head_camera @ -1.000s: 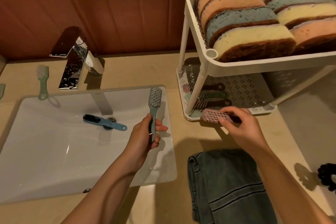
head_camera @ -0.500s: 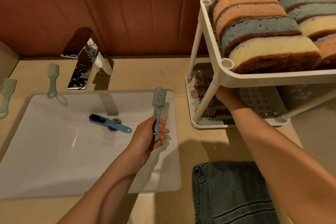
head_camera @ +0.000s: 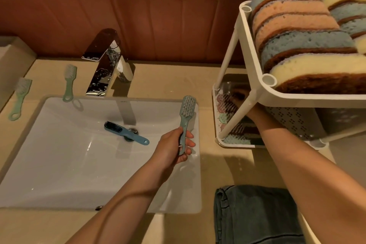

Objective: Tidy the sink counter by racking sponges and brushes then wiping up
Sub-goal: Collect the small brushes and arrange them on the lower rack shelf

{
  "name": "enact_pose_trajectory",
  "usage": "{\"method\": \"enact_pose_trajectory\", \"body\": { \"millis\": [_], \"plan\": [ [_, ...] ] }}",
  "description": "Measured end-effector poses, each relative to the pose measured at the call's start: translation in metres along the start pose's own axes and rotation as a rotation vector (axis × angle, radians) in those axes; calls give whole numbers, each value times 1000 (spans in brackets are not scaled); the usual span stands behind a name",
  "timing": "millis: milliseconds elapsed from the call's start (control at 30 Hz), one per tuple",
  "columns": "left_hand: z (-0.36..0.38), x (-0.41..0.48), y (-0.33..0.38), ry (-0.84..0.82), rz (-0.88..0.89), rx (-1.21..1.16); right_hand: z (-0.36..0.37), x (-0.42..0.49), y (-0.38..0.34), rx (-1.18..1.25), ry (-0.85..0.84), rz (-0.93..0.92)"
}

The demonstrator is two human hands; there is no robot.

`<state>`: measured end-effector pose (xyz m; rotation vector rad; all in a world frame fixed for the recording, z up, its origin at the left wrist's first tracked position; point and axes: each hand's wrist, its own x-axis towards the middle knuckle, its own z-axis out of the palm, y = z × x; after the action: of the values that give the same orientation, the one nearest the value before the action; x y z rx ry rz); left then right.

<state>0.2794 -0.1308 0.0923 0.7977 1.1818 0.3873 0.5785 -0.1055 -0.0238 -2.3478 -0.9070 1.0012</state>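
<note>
Left hand (head_camera: pixel 174 149) grips brush (head_camera: pixel 186 117) by its handle above sink (head_camera: pixel 59 154). Right hand (head_camera: pixel 254 110) reaches into rack (head_camera: pixel 227 61) lower tier; its grip cannot be determined.

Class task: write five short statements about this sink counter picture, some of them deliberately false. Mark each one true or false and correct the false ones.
1. The left hand grips a teal brush by its handle. True.
2. The blue brush lies on the counter beside the faucet. False: it lies inside the sink.
3. Sponges fill the rack on its top tier. True.
4. The right hand lifts a sponge off the top tier. False: it reaches into the rack's lower tier, fingers hidden.
5. Two pale green brushes lie on the counter left of the faucet. True.
</note>
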Motion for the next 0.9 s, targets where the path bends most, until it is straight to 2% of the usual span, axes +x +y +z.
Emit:
{"method": "enact_pose_trajectory", "body": {
  "millis": [167,267,467,667,900],
  "plan": [
    [3,-2,-5,-23,33,42,-5,-37,-12,-52,275,-170],
    [1,-4,-12,-58,68,65,-3,-95,-26,210,413,-243],
    [-8,-8,-30,-144,129,-34,3,-205,-30,631,335,-246],
    [-1,-21,-39,-280,205,16,31,-246,-31,680,142,-374],
    [17,-29,-46,-381,268,169,37,-257,-36,847,197,-391]
  ]
}}
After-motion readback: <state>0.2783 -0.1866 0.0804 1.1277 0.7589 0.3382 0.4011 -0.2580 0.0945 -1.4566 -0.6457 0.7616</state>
